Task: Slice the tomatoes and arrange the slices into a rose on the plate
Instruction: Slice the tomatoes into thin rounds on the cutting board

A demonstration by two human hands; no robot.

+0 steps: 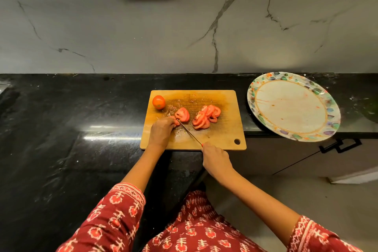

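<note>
Your left hand (161, 131) had its fingers curled down on a tomato piece (176, 121) on the board (221, 129), and your right hand (215, 159) was clamped round the knife (189, 132) handle, the blade running to that piece just beside your left fingertips. A cut half (182, 114) lay just beyond those fingertips, the slices (206, 116) piled to their right and a whole tomato (158, 102) beyond them to the left; the plate (331, 112) sat well off to the right of your knife hand, bare of slices
</note>
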